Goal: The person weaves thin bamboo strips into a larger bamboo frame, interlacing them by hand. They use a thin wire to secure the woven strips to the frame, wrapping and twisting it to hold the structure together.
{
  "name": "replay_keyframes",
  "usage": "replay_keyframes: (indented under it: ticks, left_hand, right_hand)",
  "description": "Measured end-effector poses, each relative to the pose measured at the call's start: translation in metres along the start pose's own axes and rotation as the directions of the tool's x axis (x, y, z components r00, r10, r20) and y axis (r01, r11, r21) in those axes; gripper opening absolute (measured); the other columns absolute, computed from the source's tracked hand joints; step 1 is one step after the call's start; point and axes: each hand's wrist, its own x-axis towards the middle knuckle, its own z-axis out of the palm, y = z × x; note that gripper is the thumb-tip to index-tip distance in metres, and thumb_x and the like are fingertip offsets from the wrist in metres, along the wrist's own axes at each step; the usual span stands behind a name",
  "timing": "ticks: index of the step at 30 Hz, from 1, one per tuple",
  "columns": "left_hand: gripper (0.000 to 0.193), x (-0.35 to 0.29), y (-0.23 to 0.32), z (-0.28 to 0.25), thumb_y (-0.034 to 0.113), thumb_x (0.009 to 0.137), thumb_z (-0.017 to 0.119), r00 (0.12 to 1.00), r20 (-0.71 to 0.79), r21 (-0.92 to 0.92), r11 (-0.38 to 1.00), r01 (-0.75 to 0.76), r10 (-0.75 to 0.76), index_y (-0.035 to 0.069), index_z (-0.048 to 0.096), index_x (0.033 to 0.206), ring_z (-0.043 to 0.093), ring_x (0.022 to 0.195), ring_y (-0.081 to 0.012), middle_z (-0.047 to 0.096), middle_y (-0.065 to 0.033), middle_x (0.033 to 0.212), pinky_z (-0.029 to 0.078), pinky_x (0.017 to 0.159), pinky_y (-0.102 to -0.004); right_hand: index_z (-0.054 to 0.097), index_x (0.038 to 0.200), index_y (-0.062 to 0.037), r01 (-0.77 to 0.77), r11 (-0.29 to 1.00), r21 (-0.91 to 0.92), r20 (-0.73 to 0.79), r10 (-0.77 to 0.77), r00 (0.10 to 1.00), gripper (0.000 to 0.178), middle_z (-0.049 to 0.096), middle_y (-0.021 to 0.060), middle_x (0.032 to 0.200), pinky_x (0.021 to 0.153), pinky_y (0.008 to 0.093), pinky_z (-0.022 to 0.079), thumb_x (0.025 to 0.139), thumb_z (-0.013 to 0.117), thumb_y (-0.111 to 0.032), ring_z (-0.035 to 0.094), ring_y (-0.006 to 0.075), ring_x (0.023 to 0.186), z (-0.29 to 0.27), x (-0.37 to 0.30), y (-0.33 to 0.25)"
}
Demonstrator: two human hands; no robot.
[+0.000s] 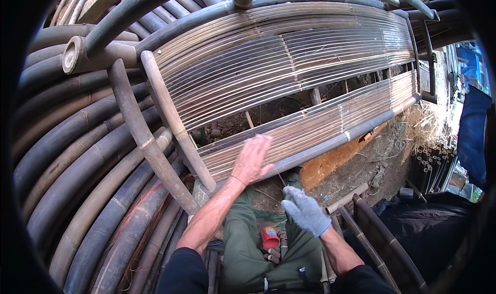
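A long bamboo bench (289,69) with slatted panels stretches across in front of me, with an open gap between its back and front slats. My left hand (250,160) is bare, its fingers stretched out over the left end of the front slats (310,131). Just behind the front bamboo rail (330,148), above my right knee, is my right hand (306,214) in a grey knit glove. Its fingers are pressed together, and a thin stick (282,180) shows by their tips. Whether they grip that stick is unclear.
Thick bamboo poles (98,160) are stacked along the left. A red container (269,236) and short bamboo pieces lie between my legs. Bamboo poles (369,247) lean at lower right beside black sheeting (429,227). Bundled bamboo tubes (434,162) lie farther right, near sawdust (325,165).
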Motion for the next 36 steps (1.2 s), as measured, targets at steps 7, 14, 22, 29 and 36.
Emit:
replay_keyframes:
  ticks: [7,14,22,29,36]
  left_hand:
    - [0.040,0.012,-0.022,-0.003,0.017,0.085,0.070,0.985,0.131,0.076,0.992,0.102,-0.111,0.005,0.058,0.120,0.059,0.102,-0.0311,0.056,-0.0133,0.112,0.051,0.087,-0.0416]
    - [0.051,-0.017,-0.018,0.058,0.047,0.093,0.061,0.509,0.022,-0.509,0.429,0.747,-0.861,0.002,0.062,0.116,0.061,0.107,-0.0356,0.063,-0.0197,0.111,0.048,0.094,-0.0431]
    - [0.044,0.017,0.026,0.104,0.045,0.100,0.053,0.291,0.006,-0.709,0.201,0.676,-0.957,0.003,0.068,0.101,0.067,0.075,-0.0231,0.067,-0.0129,0.088,0.054,0.064,-0.0362]
    - [0.030,-0.011,0.149,0.081,0.027,0.104,0.053,0.590,0.111,-0.719,0.346,0.603,-0.799,0.004,0.069,0.093,0.052,0.051,-0.0073,0.053,0.0022,0.064,0.049,0.048,-0.0269]
    - [0.011,-0.024,0.276,0.061,0.012,0.092,0.061,0.863,0.210,-0.476,0.722,0.501,-0.461,0.002,0.064,0.094,0.062,0.084,-0.0363,0.060,-0.0155,0.094,0.052,0.079,-0.0439]
  right_hand:
    - [0.068,0.105,-0.0016,-0.222,0.966,0.134,0.110,0.208,0.972,0.027,0.070,0.0168,0.097,0.081,0.0401,0.053,0.098,0.059,-0.026,0.068,0.0336,0.093,-0.043,0.061,0.038]
    - [0.058,0.125,-0.0033,-0.009,1.000,-0.002,0.247,0.009,0.969,0.036,0.065,0.0216,0.117,0.091,0.0447,0.051,0.102,0.050,-0.030,0.061,0.0401,0.111,-0.043,-0.027,0.038]
    - [0.069,0.105,-0.0066,0.440,0.898,-0.021,0.425,-0.391,0.817,0.022,0.065,0.0164,0.100,0.088,0.0438,0.051,0.092,0.062,-0.024,0.061,0.0372,0.098,-0.077,0.004,0.088]
    - [0.059,0.129,-0.0050,-0.647,0.438,0.625,0.485,0.431,0.761,0.048,0.065,0.0135,0.116,0.082,0.0430,0.057,0.098,0.060,-0.042,0.069,0.0305,0.096,-0.056,0.107,0.136]
    - [0.066,0.091,-0.0032,-0.149,0.972,0.181,0.418,0.061,0.906,0.035,0.067,0.0177,0.084,0.060,0.0445,0.051,0.098,0.054,-0.035,0.063,0.0327,0.067,-0.018,0.177,0.056]
